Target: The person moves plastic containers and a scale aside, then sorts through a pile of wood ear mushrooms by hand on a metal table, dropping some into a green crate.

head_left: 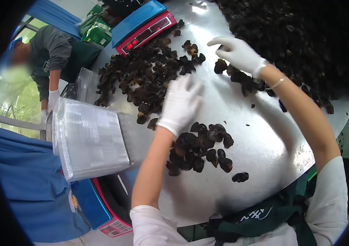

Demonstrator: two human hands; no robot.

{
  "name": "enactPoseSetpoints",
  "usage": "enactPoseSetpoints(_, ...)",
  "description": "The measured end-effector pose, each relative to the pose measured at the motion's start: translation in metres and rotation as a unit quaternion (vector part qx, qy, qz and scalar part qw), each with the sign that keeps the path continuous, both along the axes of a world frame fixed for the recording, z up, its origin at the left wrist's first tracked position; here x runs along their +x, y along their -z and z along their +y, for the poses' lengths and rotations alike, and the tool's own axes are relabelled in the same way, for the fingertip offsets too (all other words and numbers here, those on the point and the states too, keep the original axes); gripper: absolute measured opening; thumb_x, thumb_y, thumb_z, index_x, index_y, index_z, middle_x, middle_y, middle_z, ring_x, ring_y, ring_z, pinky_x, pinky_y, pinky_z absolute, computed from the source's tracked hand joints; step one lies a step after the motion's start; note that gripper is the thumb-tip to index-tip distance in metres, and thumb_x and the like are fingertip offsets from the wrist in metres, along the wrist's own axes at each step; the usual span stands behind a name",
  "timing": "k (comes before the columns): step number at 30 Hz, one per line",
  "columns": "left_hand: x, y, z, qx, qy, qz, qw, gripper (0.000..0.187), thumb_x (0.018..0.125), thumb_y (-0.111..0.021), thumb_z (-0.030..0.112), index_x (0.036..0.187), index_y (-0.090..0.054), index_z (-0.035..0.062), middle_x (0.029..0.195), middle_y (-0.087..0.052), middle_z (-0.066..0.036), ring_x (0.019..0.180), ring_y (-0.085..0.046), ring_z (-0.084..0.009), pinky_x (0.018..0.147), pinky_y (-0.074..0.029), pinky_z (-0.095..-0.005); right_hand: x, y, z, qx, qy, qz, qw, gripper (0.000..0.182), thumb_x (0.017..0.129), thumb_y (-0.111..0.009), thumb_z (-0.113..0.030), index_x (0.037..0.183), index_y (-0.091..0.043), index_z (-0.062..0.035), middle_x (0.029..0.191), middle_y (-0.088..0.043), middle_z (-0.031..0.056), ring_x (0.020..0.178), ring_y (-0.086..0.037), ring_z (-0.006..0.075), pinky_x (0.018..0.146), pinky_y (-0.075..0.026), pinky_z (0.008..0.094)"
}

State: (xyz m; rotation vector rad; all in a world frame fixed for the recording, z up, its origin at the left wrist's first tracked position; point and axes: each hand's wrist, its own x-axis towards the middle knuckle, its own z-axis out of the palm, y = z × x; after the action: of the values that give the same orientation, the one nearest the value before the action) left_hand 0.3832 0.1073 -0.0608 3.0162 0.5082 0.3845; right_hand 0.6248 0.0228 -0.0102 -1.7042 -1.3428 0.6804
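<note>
My left hand [181, 102], in a white glove, reaches over the right edge of a pile of dark, wrinkled pieces like dried mushrooms [141, 80]. Its fingers are stretched out and blurred by motion. Farther right, my right hand [242, 55], also gloved, hovers over the metal table [232, 102] with thumb and fingers apart. A dark piece shows at its fingertips, and a few more mushrooms [220, 66] lie just below it. Closer to my body, a small group of mushrooms [199, 143] sits beneath my left wrist, with one single piece [240, 177] off to its right.
A large dark heap [289, 45] covers the far right of the table. At the back stands a red and blue scale [143, 28]; a second scale [100, 205] is low on the left. Stacked clear plastic tubs [92, 137] stand at the left edge, beside another person [53, 53].
</note>
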Motion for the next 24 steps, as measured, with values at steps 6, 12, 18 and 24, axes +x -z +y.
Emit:
enactPoseSetpoints(6, -0.06, -0.001, 0.126, 0.159, -0.216, -0.004, 0.963, 0.052, 0.089, -0.059, 0.024, 0.14, -0.051, 0.0264, 0.136, -0.051, -0.01, 0.121, -0.05, -0.0299, 0.096, -0.04, -0.0521, 0.08, 0.027, -0.068, 0.073, 0.1, -0.311, 0.942, 0.032, 0.093, -0.063, -0.02, 0.124, -0.066, -0.011, 0.138, -0.057, 0.0116, 0.127, -0.052, 0.0297, 0.112, -0.038, 0.0393)
enactPoseSetpoints(12, -0.06, -0.011, 0.102, 0.249, -0.324, -0.137, 0.902, 0.055, 0.09, -0.058, 0.022, 0.143, -0.048, 0.0105, 0.134, -0.05, -0.015, 0.121, -0.047, -0.034, 0.095, -0.038, -0.0551, 0.038, 0.047, -0.1, 0.023, 0.085, -0.476, 0.875, 0.066, 0.081, -0.07, -0.048, 0.135, -0.058, -0.0105, 0.14, -0.05, 0.028, 0.126, -0.047, 0.0477, 0.107, -0.038, 0.0531)
enactPoseSetpoints(18, -0.026, -0.043, -0.108, -0.077, 0.04, -0.056, 0.995, 0.045, 0.079, -0.067, 0.017, 0.122, -0.061, 0.006, 0.127, -0.055, -0.018, 0.125, -0.049, -0.0376, 0.11, -0.031, -0.0557, -0.054, 0.033, -0.175, 0.111, -0.123, -0.351, 0.922, 0.015, 0.077, -0.065, -0.012, 0.092, -0.064, -0.0088, 0.116, -0.06, 0.0101, 0.089, -0.063, 0.028, 0.075, -0.051, 0.042)
enactPoseSetpoints(24, -0.032, -0.032, -0.207, -0.2, 0.146, 0.011, 0.969, 0.062, 0.082, -0.071, 0.048, 0.134, -0.059, 0.0163, 0.138, -0.049, -0.017, 0.129, -0.046, -0.0376, 0.11, -0.031, -0.0581, -0.001, 0.033, -0.152, 0.078, 0.033, -0.264, 0.961, 0.039, 0.082, -0.068, -0.026, 0.118, -0.066, -0.0092, 0.124, -0.059, 0.0166, 0.116, -0.053, 0.0337, 0.097, -0.044, 0.0465)
